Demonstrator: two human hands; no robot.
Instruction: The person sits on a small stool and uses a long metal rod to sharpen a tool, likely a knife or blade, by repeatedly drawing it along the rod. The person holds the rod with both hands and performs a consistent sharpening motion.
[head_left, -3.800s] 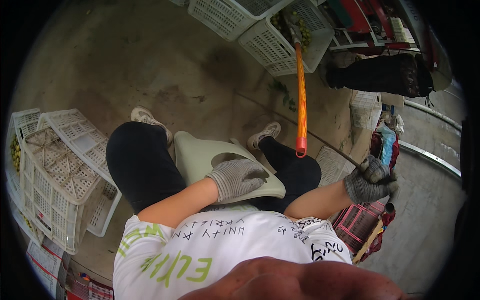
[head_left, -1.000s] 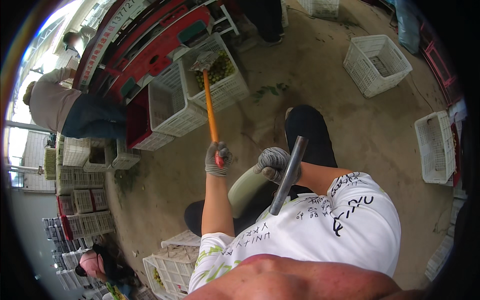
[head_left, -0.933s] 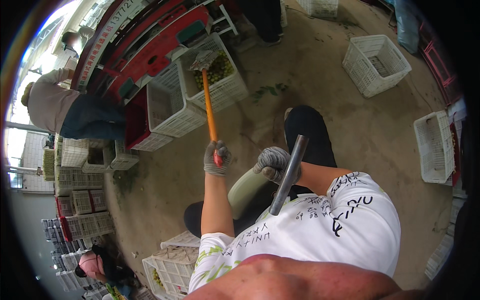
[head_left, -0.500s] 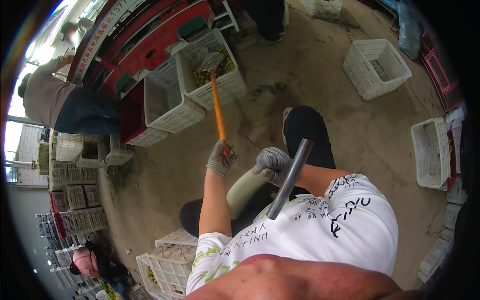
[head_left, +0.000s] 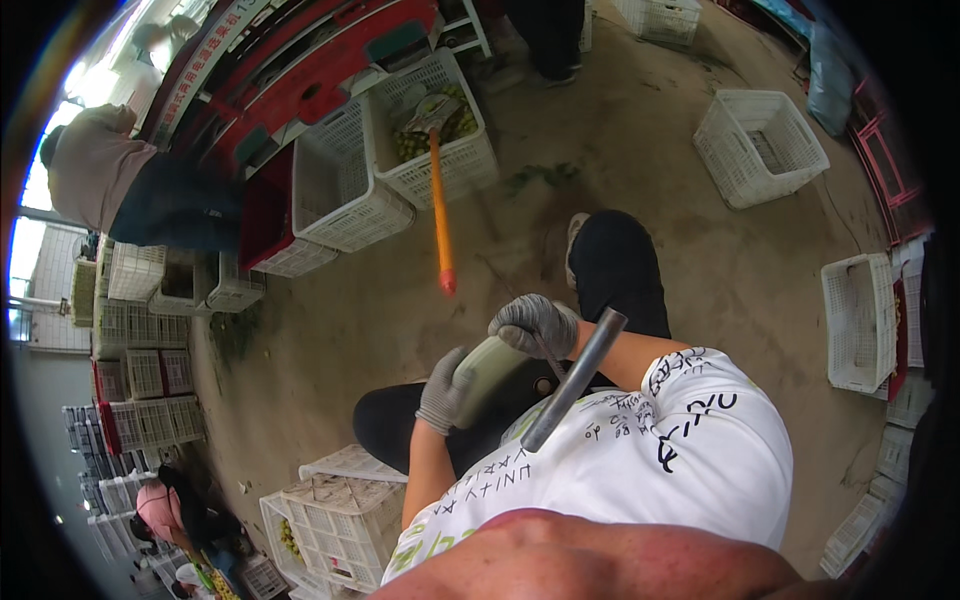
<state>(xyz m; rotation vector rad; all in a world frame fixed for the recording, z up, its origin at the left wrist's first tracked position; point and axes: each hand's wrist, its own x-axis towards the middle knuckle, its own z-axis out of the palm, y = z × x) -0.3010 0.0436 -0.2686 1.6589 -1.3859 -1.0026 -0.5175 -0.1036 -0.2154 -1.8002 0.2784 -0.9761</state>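
Note:
A pale green, smooth, rounded thing (head_left: 488,378) lies over my lap, its kind unclear. My gloved left hand (head_left: 442,394) grips its left edge, fingers partly hidden. My gloved right hand (head_left: 530,322) is closed over its upper right end. A grey metal tube (head_left: 575,380) slants in front of my right forearm, apart from my fingers. Ahead of my hands, a long orange handle (head_left: 440,210) sticks out toward me, untouched, from a white crate (head_left: 435,180). Its far end carries a pale, net-like head (head_left: 430,112) resting on small green round fruit (head_left: 460,125).
Left of the fruit crate stand another white crate (head_left: 345,215) and a red one (head_left: 270,225), beside a red machine (head_left: 300,90). A person (head_left: 100,170) bends there. More white crates (head_left: 760,150) stand to the right. A stained crate (head_left: 340,525) sits near my left elbow.
My left hand has let go of the orange handle and come back to the pale green thing. The handle stays leaning from the crate. My right hand has shifted slightly left.

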